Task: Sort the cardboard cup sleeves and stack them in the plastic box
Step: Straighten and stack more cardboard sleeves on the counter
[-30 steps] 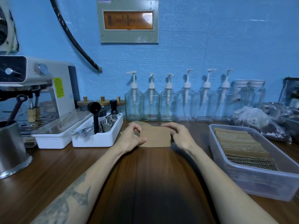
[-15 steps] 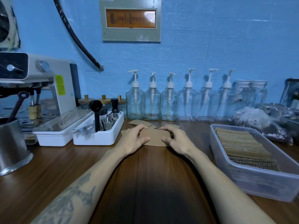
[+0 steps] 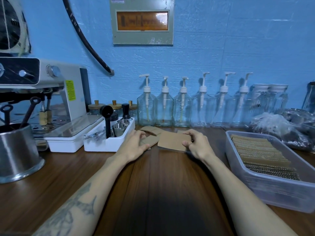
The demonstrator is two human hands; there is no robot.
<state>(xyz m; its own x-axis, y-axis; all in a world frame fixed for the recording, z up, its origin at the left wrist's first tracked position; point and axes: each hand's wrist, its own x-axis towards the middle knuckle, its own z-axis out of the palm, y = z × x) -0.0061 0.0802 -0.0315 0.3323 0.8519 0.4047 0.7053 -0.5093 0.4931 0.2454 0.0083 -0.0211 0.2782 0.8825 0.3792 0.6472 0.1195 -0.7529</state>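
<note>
Head view: right hand [image 3: 197,145] pinches one sleeve [image 3: 172,141]; left hand [image 3: 136,144] presses flat on loose ones [image 3: 150,130]. Carried to the box [image 3: 272,189], the sleeve could slip or land askew.

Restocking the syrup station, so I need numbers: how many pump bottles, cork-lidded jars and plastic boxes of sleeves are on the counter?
Pump bottles: 6, in a row along the wall
Cork-lidded jars: 3, behind the white tray
Plastic boxes holding sleeves: 1
Total: 10
</note>
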